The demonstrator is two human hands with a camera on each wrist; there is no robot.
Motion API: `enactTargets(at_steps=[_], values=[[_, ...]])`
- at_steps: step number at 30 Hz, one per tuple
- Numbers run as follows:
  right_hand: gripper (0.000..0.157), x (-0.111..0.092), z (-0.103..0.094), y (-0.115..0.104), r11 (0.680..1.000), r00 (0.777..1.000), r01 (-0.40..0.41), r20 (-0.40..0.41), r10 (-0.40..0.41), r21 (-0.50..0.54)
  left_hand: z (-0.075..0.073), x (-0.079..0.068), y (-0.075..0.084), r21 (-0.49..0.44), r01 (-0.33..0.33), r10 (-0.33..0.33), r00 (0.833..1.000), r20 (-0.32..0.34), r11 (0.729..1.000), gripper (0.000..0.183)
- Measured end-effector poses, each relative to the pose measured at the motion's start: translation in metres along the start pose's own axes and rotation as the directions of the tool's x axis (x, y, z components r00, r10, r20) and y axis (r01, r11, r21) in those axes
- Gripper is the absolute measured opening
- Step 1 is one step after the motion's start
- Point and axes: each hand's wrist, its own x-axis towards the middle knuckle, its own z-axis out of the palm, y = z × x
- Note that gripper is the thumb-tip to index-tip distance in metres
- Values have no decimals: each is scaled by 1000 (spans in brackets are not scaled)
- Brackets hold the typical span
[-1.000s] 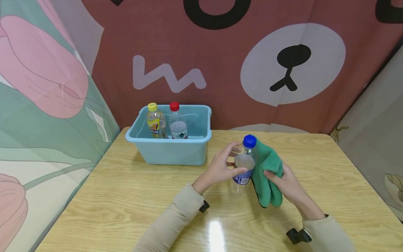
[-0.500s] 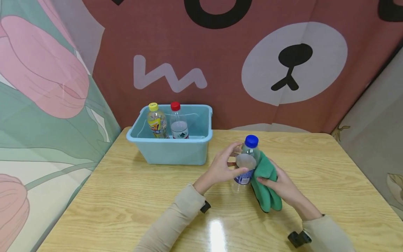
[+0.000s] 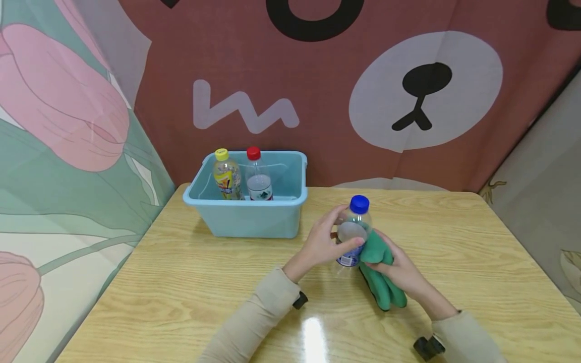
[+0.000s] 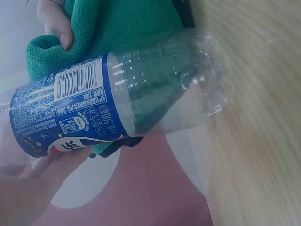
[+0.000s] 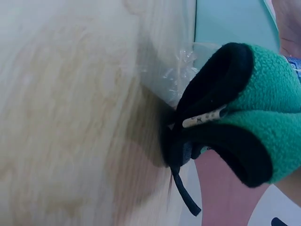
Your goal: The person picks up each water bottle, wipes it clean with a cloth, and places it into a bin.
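Upright at the middle right of the table is a clear plastic bottle point(image 3: 351, 231) with a blue cap and a blue label. My left hand point(image 3: 323, 241) grips it from the left, thumb across the front. In my right hand point(image 3: 405, 269) is a folded green cloth point(image 3: 384, 288) with black edging, pressed to the bottle's right side. The left wrist view shows the bottle's label point(image 4: 70, 103) up close, with the cloth point(image 4: 131, 23) behind it. A small white tag point(image 5: 204, 117) and a black loop hang from the cloth's edge in the right wrist view.
A light blue bin point(image 3: 251, 219) stands at the back left of the wooden table point(image 3: 190, 287). Inside it are a yellow-capped bottle point(image 3: 228, 179) and a red-capped bottle point(image 3: 258, 176). A printed curtain point(image 3: 317, 141) hangs right behind the table.
My right hand has slid the cloth down the bottle's right side, from near the cap to the label, and shifted slightly left. The left hand keeps the bottle nearly in place.
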Motion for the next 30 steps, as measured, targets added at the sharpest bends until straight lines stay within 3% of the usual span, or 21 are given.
enactTargets(at_steps=[8, 17, 21, 26, 30], values=[[68, -3, -12, -10, 1000, 996, 27, -89, -28, -10, -1, 0, -1, -22, -6, 6, 1000, -2, 1000, 69], [75, -4, -24, -37, 979, 966, 161, -181, -182, -126, -1, 0, -1, -59, -17, 17, 1000, 3, 998, 71], [76, -2, -24, -47, 970, 958, 204, -177, -226, -134, -1, 0, -2, -62, -31, 31, 1000, -1, 998, 68], [72, 0, -18, -51, 963, 960, 245, -109, -257, -112, -5, -2, 1, -23, -11, 11, 1000, 9, 1000, 66], [74, 3, -13, -53, 960, 962, 250, -82, -261, -127, -7, -3, 2, 19, -37, 37, 999, -6, 999, 65]])
